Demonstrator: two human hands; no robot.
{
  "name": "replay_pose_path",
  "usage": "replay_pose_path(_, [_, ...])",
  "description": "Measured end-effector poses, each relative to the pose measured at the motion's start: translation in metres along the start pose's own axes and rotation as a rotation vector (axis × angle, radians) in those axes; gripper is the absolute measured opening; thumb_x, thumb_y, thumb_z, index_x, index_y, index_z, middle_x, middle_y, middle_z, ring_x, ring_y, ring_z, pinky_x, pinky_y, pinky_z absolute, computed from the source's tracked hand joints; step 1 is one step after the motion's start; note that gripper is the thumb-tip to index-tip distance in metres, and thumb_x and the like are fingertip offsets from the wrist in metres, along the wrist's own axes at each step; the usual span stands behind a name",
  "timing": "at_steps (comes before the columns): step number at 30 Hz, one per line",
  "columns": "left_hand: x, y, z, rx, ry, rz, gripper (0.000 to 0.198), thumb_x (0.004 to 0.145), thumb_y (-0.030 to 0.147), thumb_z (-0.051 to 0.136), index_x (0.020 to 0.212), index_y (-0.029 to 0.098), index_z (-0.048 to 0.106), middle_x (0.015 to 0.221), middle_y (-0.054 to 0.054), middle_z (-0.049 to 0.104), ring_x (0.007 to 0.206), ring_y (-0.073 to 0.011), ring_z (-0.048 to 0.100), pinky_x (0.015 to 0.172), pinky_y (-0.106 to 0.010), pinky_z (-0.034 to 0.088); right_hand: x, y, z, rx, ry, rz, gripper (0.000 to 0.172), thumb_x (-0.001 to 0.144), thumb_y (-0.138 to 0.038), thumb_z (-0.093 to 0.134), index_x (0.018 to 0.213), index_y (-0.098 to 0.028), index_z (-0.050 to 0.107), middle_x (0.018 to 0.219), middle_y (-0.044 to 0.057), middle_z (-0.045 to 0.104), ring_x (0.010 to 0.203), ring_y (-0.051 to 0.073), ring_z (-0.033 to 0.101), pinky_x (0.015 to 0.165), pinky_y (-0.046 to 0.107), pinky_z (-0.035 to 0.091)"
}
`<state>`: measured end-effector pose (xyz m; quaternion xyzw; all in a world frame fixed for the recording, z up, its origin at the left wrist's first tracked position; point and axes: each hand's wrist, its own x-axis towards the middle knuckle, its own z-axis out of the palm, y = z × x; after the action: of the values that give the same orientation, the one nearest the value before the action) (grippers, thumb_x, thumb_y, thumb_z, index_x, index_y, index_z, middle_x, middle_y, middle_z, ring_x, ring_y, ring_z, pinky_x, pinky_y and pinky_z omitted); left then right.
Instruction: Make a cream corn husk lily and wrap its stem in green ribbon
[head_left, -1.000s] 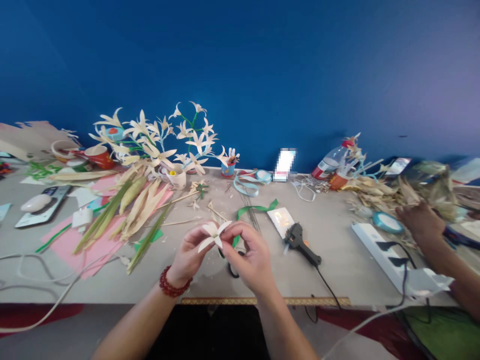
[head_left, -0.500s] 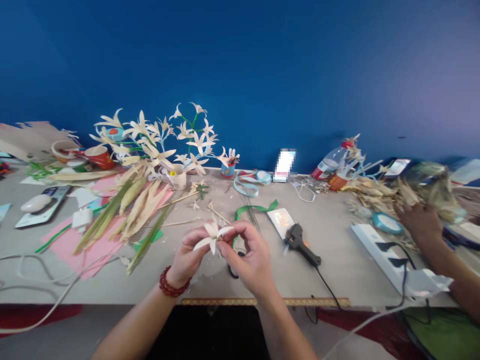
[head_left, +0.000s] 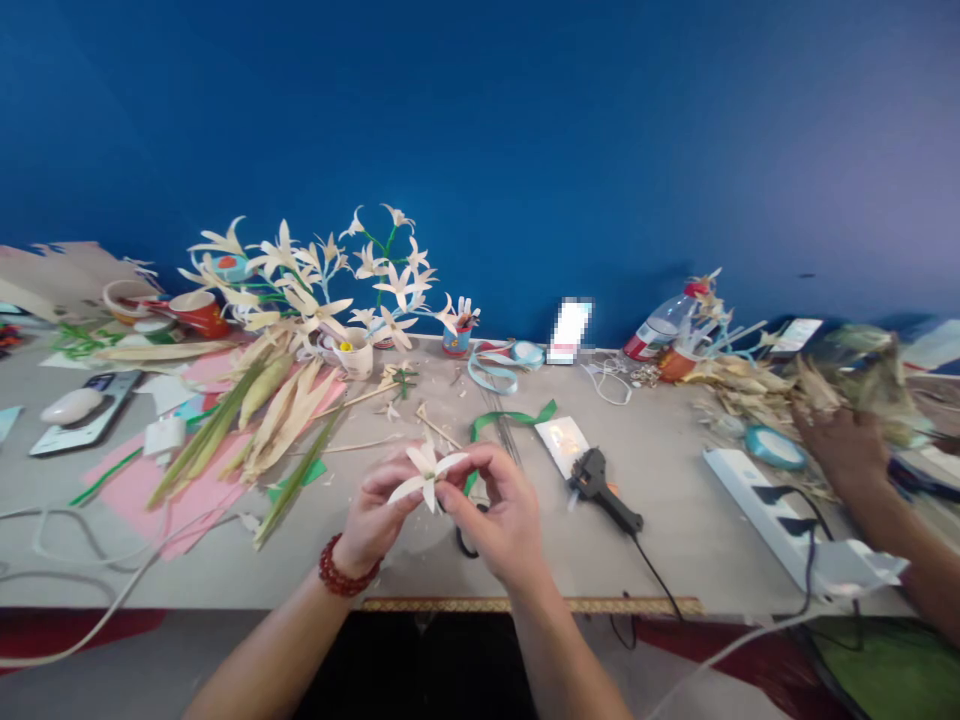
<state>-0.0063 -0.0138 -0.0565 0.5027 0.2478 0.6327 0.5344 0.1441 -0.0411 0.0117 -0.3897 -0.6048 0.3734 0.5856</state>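
A cream-white husk flower (head_left: 427, 474) with several pointed petals is held up between my hands above the table. My left hand (head_left: 384, 500), with a red bead bracelet (head_left: 346, 567) at the wrist, is closed around its left side, partly hidden by the petals. The thumb and fingers of my right hand (head_left: 499, 505) pinch a petal on the right. Behind and below my right hand, dark scissor handles (head_left: 466, 543) show in part. Just beyond lies a curl of green ribbon (head_left: 514, 414).
To the right lies a black glue gun (head_left: 606, 490), its cord running off the front edge. A white power strip (head_left: 772, 520) and a co-worker's hand (head_left: 844, 445) are farther right. Corn husks (head_left: 289, 425) and pink paper (head_left: 169, 500) spread at left, with husk flowers (head_left: 300, 265) in cups behind.
My hands and the flower have barely moved; its petals have tilted slightly. The co-worker's hand at far right has shifted a little.
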Motion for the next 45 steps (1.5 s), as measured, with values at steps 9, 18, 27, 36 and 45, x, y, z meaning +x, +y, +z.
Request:
replay_pose_path(9, [0.000,0.003,0.008,-0.126,-0.020,-0.012,0.010,0.074,0.030,0.078,0.079,0.022,0.075,0.089,-0.006,0.069,0.093,-0.0248,0.063,0.086,-0.042,0.052,0.001,0.000,-0.001,-0.097,0.000,-0.084,0.010,0.082,-0.019,0.070,0.079,-0.021,0.060,0.075,0.000,0.061,0.073,0.016,0.058,0.073,0.030,0.047])
replay_pose_path(18, [-0.001,0.000,0.005,-0.144,-0.032,-0.018,0.007,0.078,0.027,0.074,0.082,0.021,0.075,0.089,-0.006,0.065,0.094,-0.0248,0.061,0.085,-0.040,0.051,0.002,0.001,-0.002,-0.164,0.006,-0.114,0.009,0.082,-0.020,0.071,0.077,-0.020,0.063,0.073,0.001,0.063,0.075,0.018,0.061,0.074,0.031,0.049])
replay_pose_path(27, [0.005,0.009,0.008,-0.256,-0.138,-0.054,0.005,0.081,0.021,0.070,0.078,0.024,0.073,0.090,-0.003,0.060,0.094,-0.0222,0.058,0.084,-0.039,0.049,0.003,0.003,-0.001,-0.146,-0.002,-0.178,0.008,0.081,-0.018,0.071,0.075,-0.022,0.068,0.071,0.002,0.068,0.080,0.020,0.066,0.078,0.033,0.050])
replay_pose_path(36, [0.001,0.004,0.010,-0.140,0.053,-0.105,0.014,0.075,0.034,0.075,0.075,0.020,0.072,0.085,-0.006,0.062,0.086,-0.0220,0.058,0.080,-0.037,0.048,0.003,0.008,0.003,-0.199,0.052,-0.143,0.007,0.081,-0.021,0.069,0.074,-0.022,0.068,0.067,0.001,0.066,0.073,0.019,0.066,0.075,0.032,0.052])
replay_pose_path(45, [0.004,0.008,0.016,-0.278,0.113,-0.207,0.009,0.070,0.027,0.080,0.076,0.022,0.075,0.084,-0.002,0.065,0.083,-0.0174,0.061,0.076,-0.030,0.050,0.004,0.012,0.003,-0.189,0.045,-0.192,0.010,0.081,-0.015,0.068,0.074,-0.021,0.065,0.072,0.001,0.071,0.073,0.017,0.066,0.076,0.032,0.053])
